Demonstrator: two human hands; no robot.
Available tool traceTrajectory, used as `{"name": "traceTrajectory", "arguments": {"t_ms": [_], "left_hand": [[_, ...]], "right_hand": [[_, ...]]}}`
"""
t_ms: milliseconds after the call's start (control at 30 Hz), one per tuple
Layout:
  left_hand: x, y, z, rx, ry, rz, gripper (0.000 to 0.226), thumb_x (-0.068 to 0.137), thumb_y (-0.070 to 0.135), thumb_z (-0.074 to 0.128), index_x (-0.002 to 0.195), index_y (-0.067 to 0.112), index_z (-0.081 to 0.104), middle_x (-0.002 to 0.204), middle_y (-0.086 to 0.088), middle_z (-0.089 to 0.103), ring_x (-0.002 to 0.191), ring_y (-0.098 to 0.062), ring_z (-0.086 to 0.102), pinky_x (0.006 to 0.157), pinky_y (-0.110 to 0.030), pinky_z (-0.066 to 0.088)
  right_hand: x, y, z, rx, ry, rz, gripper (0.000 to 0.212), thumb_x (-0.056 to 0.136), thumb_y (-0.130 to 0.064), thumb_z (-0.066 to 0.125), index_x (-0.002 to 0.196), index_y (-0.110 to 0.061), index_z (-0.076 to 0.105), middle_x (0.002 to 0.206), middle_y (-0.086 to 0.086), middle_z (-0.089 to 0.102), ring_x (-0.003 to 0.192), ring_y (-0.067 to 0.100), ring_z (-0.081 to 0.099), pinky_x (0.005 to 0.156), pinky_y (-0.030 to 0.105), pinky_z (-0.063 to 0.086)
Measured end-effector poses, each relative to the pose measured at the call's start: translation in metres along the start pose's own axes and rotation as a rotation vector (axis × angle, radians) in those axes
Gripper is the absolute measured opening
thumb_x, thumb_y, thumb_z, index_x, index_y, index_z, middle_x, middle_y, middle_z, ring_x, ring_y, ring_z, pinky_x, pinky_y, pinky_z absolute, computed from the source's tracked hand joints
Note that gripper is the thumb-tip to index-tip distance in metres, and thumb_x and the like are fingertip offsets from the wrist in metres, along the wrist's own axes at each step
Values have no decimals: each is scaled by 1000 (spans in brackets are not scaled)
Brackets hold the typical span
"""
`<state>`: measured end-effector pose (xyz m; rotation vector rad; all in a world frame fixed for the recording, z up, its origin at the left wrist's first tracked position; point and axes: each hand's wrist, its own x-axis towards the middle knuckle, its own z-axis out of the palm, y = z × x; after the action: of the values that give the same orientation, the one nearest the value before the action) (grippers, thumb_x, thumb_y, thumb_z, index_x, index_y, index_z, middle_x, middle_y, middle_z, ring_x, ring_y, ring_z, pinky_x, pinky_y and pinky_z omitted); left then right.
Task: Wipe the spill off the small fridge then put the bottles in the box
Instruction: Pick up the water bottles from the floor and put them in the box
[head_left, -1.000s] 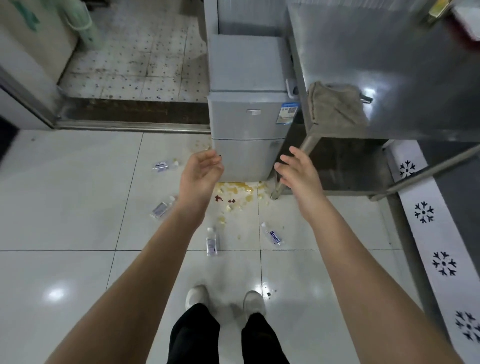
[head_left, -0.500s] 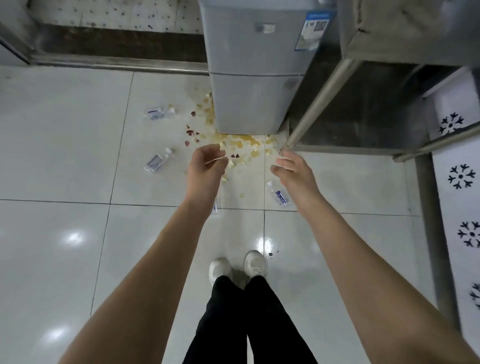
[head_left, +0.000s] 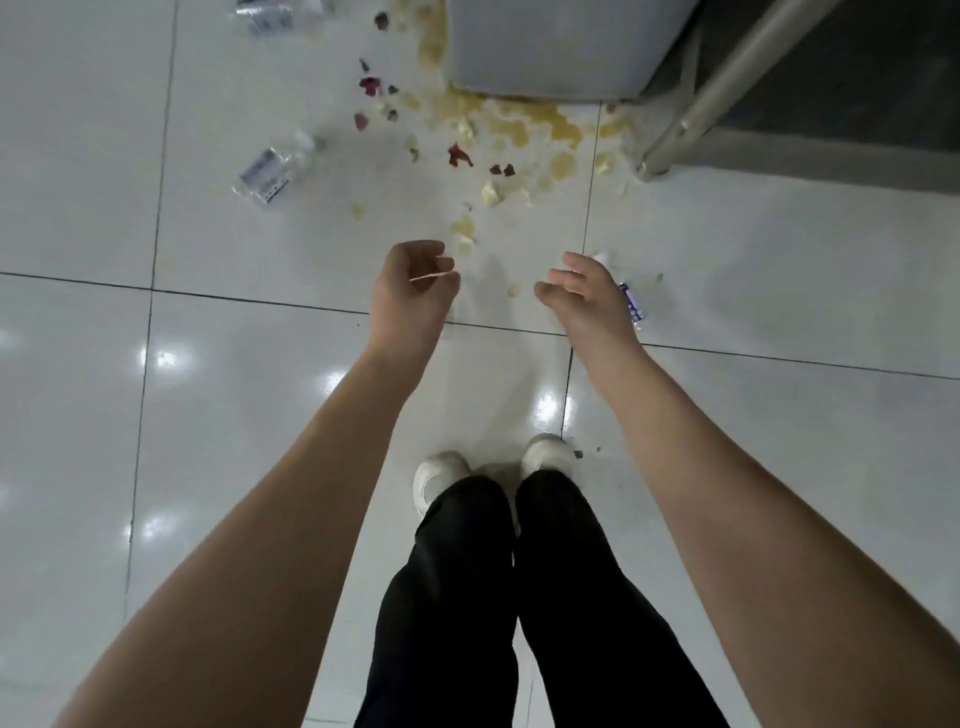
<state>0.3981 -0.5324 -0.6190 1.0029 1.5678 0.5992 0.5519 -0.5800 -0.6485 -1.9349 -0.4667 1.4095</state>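
So both hands are stretched out over the white tile floor (head_left: 218, 467) and neither has hold of anything. The left hand (head_left: 410, 296) has its fingers (head_left: 434, 260) curled loosely inward, half closed around nothing. The right hand (head_left: 589, 299) is more relaxed, fingers (head_left: 553, 288) spread and slightly bent, open. Peeking out just past the right hand is a small bottle (head_left: 631, 301) lying on the floor, mostly hidden by the hand, only its blue label and a bit of white cap showing. Another clear bottle (head_left: 270, 169) lies on its side off to the left, and a third (head_left: 265, 15) is cut off at the top edge. The yellowish spill (head_left: 514, 124) with red bits pools at the foot of the small fridge (head_left: 550, 47), scattered toward the hands. A metal leg (head_left: 717, 88) stands right of the fridge. White shoes (head_left: 441, 475) and black trousers down below.
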Motion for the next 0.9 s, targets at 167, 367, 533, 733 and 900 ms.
{"name": "traceTrajectory", "arguments": {"t_ms": [167, 367, 533, 733, 900], "left_hand": [[42, -81, 20, 138, 12, 5, 24, 84, 6, 55, 103, 20, 51, 93, 11, 58, 82, 0, 56, 78, -19, 44], [102, -160, 34, 235, 61, 23, 43, 80, 9, 63, 119, 9, 45, 118, -8, 50, 94, -15, 55, 84, -29, 49], [151, -214, 43, 411, 91, 42, 53, 77, 14, 68, 124, 8, 44, 123, -9, 42, 113, -24, 46, 100, -34, 38], [190, -266, 51, 681, 156, 12, 73, 74, 32, 70, 135, 17, 34, 137, -7, 31, 123, -27, 32, 98, -27, 28], [205, -286, 53, 653, 222, 22, 93, 70, 38, 75, 142, 16, 20, 136, -8, 32, 120, -28, 38, 95, -25, 30]], "right_hand": [[53, 56, 18, -10, -22, 24, 50, 88, -15, 63, 134, -15, 44, 127, 1, 55, 105, 6, 52, 73, 6, 37], [114, 112, 40, -88, -53, 18, 54, 87, -21, 65, 136, -17, 43, 132, 0, 49, 106, 5, 50, 71, 6, 37], [160, 151, 58, -123, -17, 3, 51, 88, -20, 65, 134, -17, 43, 128, -2, 49, 102, 7, 50, 71, 4, 37], [202, 191, 75, -86, 31, -14, 52, 86, -16, 66, 133, -14, 44, 127, 1, 51, 106, 9, 52, 84, 17, 39], [215, 213, 75, -68, 60, -21, 47, 86, -16, 66, 128, -16, 47, 119, -1, 52, 101, 8, 54, 70, 5, 42]]}}
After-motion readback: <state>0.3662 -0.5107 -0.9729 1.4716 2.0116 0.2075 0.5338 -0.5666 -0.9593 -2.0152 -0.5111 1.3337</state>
